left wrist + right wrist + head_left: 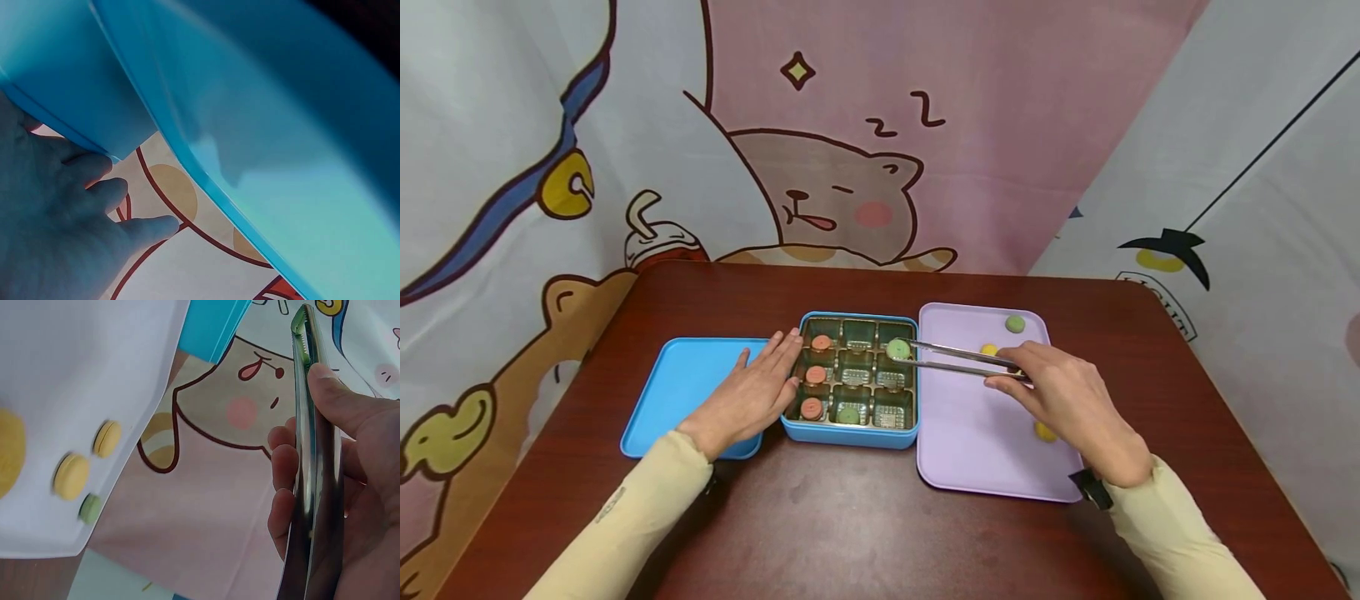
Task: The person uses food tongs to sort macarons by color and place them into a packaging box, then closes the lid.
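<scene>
My right hand [1071, 400] grips metal tongs [962, 352]. Between the tongs' tips a green macaron [898, 349] is held over the back right compartment of a blue divided box [850, 435]; whether it touches the bottom cannot be told. My left hand [748, 392] rests with straight fingers against the box's left side. Orange-pink macarons [811, 408] sit in the box's left column, one per compartment. Another green macaron [847, 415] lies in the front middle compartment. In the right wrist view the tongs [309, 487] run along the palm, fingers and thumb around them.
Right of the box lies a lilac tray [977, 450] with a green macaron [1015, 323] and yellow macarons [72, 476], partly hidden by my right hand in the head view. A flat blue lid [688, 387] lies left of the box. A printed curtain [1000, 167] hangs behind the table.
</scene>
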The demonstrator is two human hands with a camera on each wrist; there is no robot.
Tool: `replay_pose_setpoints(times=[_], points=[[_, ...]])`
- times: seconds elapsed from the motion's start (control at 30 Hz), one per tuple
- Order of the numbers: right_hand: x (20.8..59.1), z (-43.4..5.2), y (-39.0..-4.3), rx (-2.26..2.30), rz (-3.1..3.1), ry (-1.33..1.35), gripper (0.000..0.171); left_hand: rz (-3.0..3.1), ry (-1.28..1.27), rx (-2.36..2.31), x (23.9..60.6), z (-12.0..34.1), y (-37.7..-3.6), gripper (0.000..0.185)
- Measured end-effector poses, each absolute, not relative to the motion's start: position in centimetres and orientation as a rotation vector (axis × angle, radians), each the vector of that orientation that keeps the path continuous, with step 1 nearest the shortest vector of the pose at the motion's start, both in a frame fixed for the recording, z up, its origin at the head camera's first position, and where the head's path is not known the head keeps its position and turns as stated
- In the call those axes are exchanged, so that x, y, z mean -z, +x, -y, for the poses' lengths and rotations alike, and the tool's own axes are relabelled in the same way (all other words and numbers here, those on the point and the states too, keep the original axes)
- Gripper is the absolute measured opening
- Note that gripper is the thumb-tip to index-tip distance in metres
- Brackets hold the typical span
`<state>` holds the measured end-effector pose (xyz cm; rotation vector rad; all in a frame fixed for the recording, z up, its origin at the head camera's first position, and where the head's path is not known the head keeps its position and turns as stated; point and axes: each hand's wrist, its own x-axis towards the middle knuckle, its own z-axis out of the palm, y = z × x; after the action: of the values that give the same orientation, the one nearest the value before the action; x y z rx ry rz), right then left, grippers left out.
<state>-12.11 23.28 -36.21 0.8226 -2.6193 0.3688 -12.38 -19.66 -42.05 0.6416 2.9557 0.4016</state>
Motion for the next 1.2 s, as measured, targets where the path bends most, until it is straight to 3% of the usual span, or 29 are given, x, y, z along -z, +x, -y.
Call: replay_pose_setpoints(times=[0.33,1.2], points=[[36.3,-21.5,-12.5,-0.377,2.679,0.849,0.033,-2.95,0.626,-0.412,42.1,19.6,-12.3,0.064],[37.2,-18.7,-13.8,-0.309,2.634,0.94,0.031,-2.965,0.637,-0.402,41.9,19.5,-12.3,0.064]])
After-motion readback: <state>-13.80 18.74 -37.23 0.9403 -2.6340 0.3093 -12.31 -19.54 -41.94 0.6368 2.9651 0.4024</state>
